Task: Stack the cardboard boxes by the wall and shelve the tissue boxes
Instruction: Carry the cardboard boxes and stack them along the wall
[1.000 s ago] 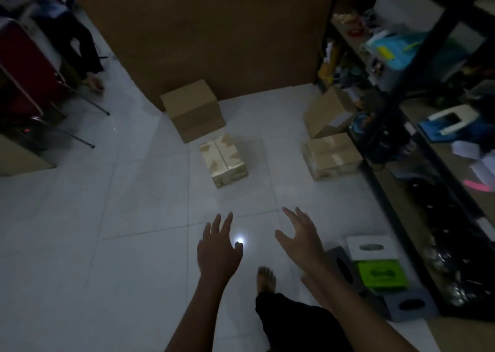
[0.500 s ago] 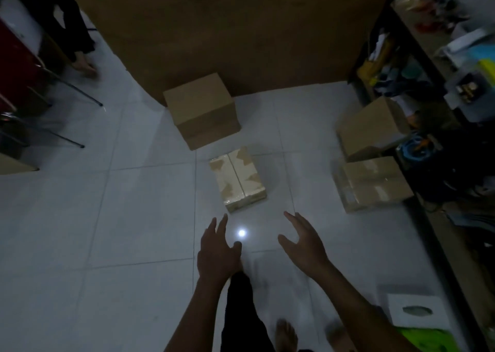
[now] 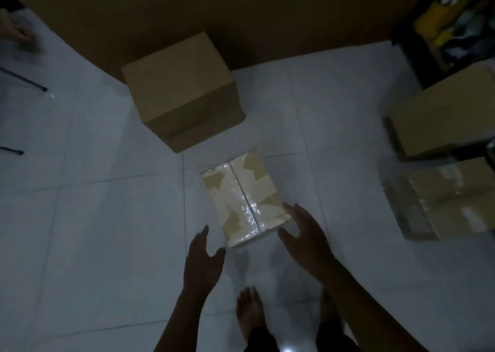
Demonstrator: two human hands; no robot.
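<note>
Below the camera, at six o'clock, both hands reach out with fingers spread, empty: left hand (image 3: 203, 260), right hand (image 3: 305, 233). Best to clasp the taped box (image 3: 245, 196) by opposite sides; plain cardboard box (image 3: 182, 89) waits at twelve o'clock.

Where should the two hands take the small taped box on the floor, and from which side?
Best at its two long side walls near the close end, one hand per side, coming from above. The taped box lies flat with its long axis running away from the person, and the left hand and right hand are spread open on either side of that end.
</note>
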